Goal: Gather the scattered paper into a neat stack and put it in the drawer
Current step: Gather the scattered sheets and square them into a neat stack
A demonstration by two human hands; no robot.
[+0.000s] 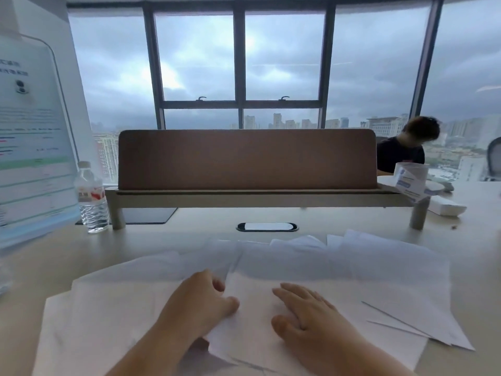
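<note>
Several white paper sheets [379, 272] lie scattered and overlapping across the near part of the pale desk [40, 270]. My left hand [200, 302] lies on the sheets at lower centre, its fingers curled at the left edge of the middle sheet [252, 291], thumb on top of it. My right hand [306, 313] lies flat on that same sheet, fingers straight and pointing up-left. No drawer is in view.
A water bottle [92, 196] stands at the left, beside a laminated notice [32, 137]. A brown divider screen on a raised shelf [246, 158] spans the back of the desk. A cable port [267, 227] sits mid-desk. A person [404, 147] sits beyond, at right.
</note>
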